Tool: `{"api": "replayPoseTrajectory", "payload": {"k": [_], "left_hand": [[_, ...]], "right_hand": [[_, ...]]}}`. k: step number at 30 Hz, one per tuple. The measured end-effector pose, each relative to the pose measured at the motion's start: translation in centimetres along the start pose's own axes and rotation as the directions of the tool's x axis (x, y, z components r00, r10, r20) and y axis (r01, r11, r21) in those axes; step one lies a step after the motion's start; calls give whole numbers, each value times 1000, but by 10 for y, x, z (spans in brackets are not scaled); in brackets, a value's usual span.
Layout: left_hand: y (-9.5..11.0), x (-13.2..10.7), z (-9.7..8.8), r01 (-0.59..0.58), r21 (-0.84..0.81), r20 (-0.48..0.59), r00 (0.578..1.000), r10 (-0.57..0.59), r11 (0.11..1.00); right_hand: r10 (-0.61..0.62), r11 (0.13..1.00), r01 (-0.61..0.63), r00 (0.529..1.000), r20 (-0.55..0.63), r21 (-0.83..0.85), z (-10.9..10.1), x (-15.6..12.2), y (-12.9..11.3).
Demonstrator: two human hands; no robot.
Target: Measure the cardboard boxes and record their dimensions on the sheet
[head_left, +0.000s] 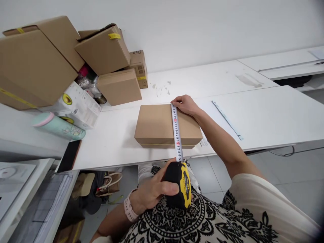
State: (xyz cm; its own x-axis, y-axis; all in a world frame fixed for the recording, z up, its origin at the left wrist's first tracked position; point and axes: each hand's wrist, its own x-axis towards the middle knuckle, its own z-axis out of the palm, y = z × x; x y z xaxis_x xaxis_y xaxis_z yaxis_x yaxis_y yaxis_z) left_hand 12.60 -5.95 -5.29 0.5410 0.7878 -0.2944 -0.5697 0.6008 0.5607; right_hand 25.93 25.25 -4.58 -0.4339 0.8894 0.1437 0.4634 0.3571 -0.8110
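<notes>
A closed brown cardboard box (157,121) lies on the white table (113,148) in front of me. Across its top, from the far edge to the near edge, runs the white blade of a tape measure (186,185). My left hand (154,192) is wrapped round the black and yellow tape case, which hangs in front of the table edge. At the far edge of the box, my right hand (186,104) pinches the blade's end against the cardboard. Some printed paper (204,139) shows partly from behind the box's right side.
Several cardboard boxes (106,50) are stacked at the back left. A mint bottle (60,126) lies below them, with a dark phone (69,156) at the table's left corner. A thin ruler-like strip (227,119) lies right of my forearm. Bags (111,184) sit under the table.
</notes>
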Motion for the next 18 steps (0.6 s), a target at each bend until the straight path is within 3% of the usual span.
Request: {"api": "replayPoseTrajectory", "payload": {"k": [15, 18], "left_hand": [[0, 1, 1, -12, 5, 39, 999, 12, 1000], [4, -3, 3, -18, 21, 28, 999, 18, 1000]], "right_hand": [[32, 995, -31, 999, 15, -94, 4, 6, 2], [-43, 998, 46, 996, -76, 39, 0, 6, 1]]}}
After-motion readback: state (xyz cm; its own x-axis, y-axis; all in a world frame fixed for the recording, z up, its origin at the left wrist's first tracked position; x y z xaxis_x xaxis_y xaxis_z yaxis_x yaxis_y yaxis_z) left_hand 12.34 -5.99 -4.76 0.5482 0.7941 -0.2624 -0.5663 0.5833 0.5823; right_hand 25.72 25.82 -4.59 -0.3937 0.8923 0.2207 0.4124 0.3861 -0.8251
